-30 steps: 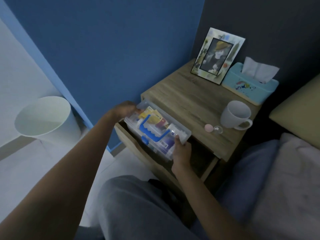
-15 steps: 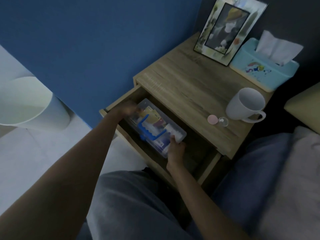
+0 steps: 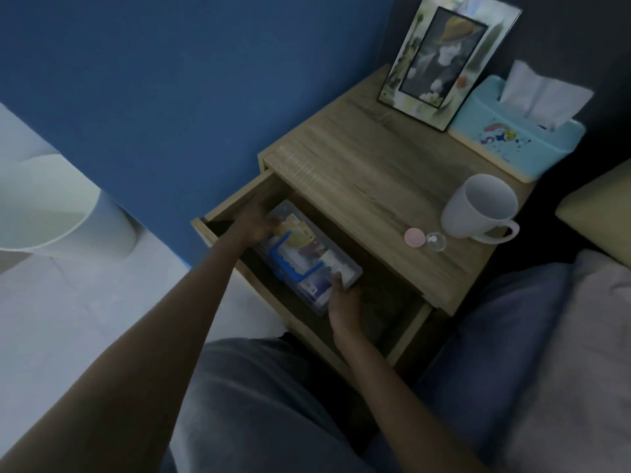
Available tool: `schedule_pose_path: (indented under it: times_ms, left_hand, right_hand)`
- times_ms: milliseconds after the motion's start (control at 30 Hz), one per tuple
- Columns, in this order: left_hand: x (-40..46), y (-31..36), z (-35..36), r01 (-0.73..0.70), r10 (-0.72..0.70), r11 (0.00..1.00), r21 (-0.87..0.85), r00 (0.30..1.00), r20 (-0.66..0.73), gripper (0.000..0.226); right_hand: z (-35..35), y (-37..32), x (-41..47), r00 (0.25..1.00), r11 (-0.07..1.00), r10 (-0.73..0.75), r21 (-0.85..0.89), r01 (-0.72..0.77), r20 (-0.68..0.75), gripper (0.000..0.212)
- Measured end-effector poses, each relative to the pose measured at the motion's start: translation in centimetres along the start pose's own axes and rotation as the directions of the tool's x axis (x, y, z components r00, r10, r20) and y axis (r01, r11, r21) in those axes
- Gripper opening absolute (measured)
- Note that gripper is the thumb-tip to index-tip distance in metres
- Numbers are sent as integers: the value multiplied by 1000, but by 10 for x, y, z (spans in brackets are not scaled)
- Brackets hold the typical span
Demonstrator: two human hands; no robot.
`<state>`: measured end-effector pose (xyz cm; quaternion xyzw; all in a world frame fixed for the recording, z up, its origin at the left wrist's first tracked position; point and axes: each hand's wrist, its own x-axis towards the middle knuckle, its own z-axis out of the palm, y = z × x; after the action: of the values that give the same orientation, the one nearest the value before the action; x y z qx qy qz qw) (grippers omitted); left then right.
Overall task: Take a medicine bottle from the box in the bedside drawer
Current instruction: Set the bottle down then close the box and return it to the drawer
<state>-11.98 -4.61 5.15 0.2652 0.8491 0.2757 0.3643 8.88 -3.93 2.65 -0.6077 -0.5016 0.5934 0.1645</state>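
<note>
A clear plastic box [image 3: 309, 259] with a blue handle lies inside the open drawer [image 3: 406, 339] of the wooden bedside table [image 3: 368, 179]. Colourful packets show through its lid; no single medicine bottle can be told apart inside. My left hand [image 3: 254, 223] grips the box's far left end. At the near right end my right hand [image 3: 343, 302] holds the box. A small clear bottle [image 3: 436, 241] and a pink cap [image 3: 414, 236] lie on the tabletop beside the mug.
On the tabletop stand a white mug [image 3: 479, 206], a light blue tissue box [image 3: 515, 131] and a picture frame [image 3: 447, 59]. A white bin [image 3: 61, 213] stands on the floor at left. The bed [image 3: 563, 353] and a pillow [image 3: 601, 213] lie at right.
Both hands have lowered the box from above the drawer front down into the drawer. The camera has moved closer and tilted down.
</note>
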Motion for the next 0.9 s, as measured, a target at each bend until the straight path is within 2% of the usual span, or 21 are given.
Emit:
schedule_pose_path:
  times_ms: [67, 133, 167, 233, 300, 400, 500, 600, 733, 900]
  left_hand:
    - [-14, -4, 5, -73, 69, 997, -31, 991, -114, 34]
    - [-32, -14, 12, -150, 124, 987, -59, 939, -320, 40]
    - [-38, -20, 15, -175, 124, 980, -91, 904, -410, 47]
    - [-49, -31, 18, -140, 56, 981, -134, 867, -495, 63]
    - [-62, -37, 23, -76, -21, 983, -165, 854, -519, 75]
    - [-71, -40, 27, -36, -93, 969, -244, 864, -495, 82]
    - [-71, -41, 28, -24, -182, 927, -374, 844, -505, 77]
    - [-69, -38, 30, 83, -339, 868, -489, 819, -463, 73]
    - [-66, -35, 36, 49, -338, 844, -535, 823, -457, 68]
    - [-57, -40, 43, -5, -239, 879, -477, 860, -450, 70]
  right_hand:
    - [-13, -7, -17, 987, 971, -147, -183, 155, 59, 44]
    - [-26, -16, -28, 910, 844, -384, -340, 415, 158, 43]
    - [-30, -28, -29, 859, 776, -461, -368, 513, 224, 50]
    - [-31, -50, -11, 773, 645, -551, -427, 633, 314, 68]
    - [-30, -73, 20, 718, 455, -577, -576, 679, 389, 74]
    - [-22, -92, 68, 739, 262, -496, -732, 628, 457, 80]
    - [-18, -86, 95, 786, 239, -400, -774, 586, 471, 94]
    - [-20, -77, 102, 770, 225, -402, -762, 607, 495, 106]
    - [-20, -77, 107, 772, 261, -383, -742, 618, 508, 109]
    - [-21, -78, 108, 763, 228, -374, -745, 627, 527, 100]
